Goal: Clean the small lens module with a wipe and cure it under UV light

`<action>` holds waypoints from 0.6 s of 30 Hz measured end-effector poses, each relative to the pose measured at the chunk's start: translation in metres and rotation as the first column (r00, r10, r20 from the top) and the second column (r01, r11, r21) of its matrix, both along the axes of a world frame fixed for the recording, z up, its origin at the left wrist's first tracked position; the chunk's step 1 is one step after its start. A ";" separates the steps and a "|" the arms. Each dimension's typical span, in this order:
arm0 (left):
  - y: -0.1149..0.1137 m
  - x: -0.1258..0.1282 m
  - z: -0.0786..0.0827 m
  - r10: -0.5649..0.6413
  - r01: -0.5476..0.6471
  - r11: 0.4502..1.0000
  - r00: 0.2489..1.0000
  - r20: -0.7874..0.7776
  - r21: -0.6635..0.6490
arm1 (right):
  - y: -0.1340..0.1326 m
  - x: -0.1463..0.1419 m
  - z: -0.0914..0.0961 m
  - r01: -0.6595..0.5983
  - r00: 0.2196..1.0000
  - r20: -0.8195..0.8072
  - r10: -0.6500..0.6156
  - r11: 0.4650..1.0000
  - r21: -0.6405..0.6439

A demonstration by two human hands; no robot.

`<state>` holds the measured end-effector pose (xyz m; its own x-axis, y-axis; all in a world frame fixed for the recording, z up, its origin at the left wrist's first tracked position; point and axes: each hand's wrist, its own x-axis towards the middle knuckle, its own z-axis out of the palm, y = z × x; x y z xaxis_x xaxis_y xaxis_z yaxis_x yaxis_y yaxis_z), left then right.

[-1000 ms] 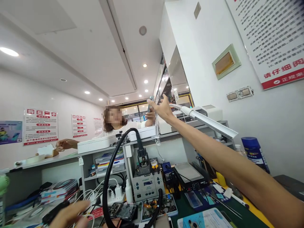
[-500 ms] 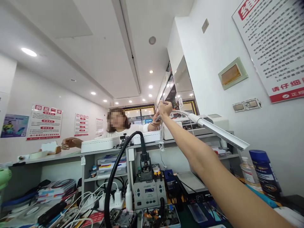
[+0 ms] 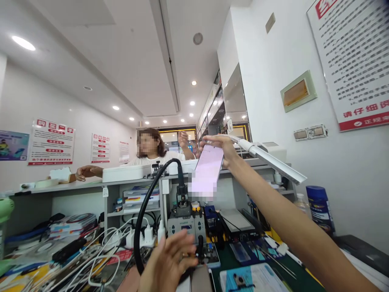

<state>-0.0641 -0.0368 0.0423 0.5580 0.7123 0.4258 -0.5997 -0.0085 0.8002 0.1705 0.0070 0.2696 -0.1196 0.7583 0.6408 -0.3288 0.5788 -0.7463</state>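
A smartphone (image 3: 208,168) with a lit pinkish screen is held up by my right hand (image 3: 226,148), whose fingers grip its upper end. It hangs tilted in front of the counter, screen toward me; its lower part is blurred out. My left hand (image 3: 170,259) is raised low in the middle, fingers apart and nothing in it. Behind it stands a grey soldering or hot-air station (image 3: 186,227), partly covered by the hand. Across the counter a person (image 3: 152,148) in white has one hand (image 3: 183,139) raised near the phone.
A thick black hose (image 3: 141,215) arches up at centre. White cables (image 3: 106,247) tangle at left. A lamp arm (image 3: 275,162) reaches over the right side. A blue can (image 3: 319,209) stands by the wall. Tweezers (image 3: 282,263) lie on the green mat.
My right hand has drawn back from the person across the counter, now with the phone in it. My left hand has come into view. The person's hand has let go and lifted.
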 end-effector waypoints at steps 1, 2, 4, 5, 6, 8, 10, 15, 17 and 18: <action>0.002 0.012 0.001 -0.073 0.076 0.995 0.996 0.040 -0.071 | -0.011 -0.007 -0.023 -0.095 0.995 0.037 0.098 0.994 -0.059; 0.002 0.023 0.001 -0.159 0.166 0.978 0.985 0.064 -0.129 | -0.022 -0.014 -0.046 -0.177 0.981 0.059 0.184 0.977 -0.117; -0.007 0.040 -0.003 -0.326 0.337 0.916 0.941 0.088 -0.216 | -0.039 -0.027 -0.085 -0.292 0.946 0.078 0.314 0.932 -0.216; -0.015 0.047 -0.005 -0.382 0.397 0.884 0.918 0.105 -0.249 | -0.046 -0.032 -0.101 -0.328 0.930 0.082 0.359 0.909 -0.257; -0.023 0.052 -0.008 -0.417 0.436 0.856 0.900 0.128 -0.277 | -0.050 -0.035 -0.114 -0.350 0.917 0.088 0.390 0.889 -0.294; -0.039 0.062 -0.015 -0.422 0.454 0.830 0.891 0.167 -0.323 | -0.055 -0.036 -0.130 -0.363 0.903 0.093 0.419 0.861 -0.356; -0.049 0.070 -0.021 -0.387 0.428 0.830 0.904 0.182 -0.358 | -0.057 -0.031 -0.139 -0.354 0.904 0.082 0.420 0.843 -0.405; -0.049 0.081 -0.030 -0.284 0.347 0.853 0.935 0.211 -0.389 | -0.080 -0.005 -0.171 -0.250 0.965 -0.026 0.261 0.886 -0.391; -0.044 0.082 -0.032 -0.222 0.301 0.867 0.947 0.232 -0.397 | -0.102 0.000 -0.198 -0.165 0.986 -0.039 0.162 0.912 -0.375; -0.042 0.083 -0.034 -0.194 0.278 0.871 0.952 0.235 -0.406 | -0.114 0.001 -0.213 -0.137 0.990 -0.022 0.140 0.912 -0.386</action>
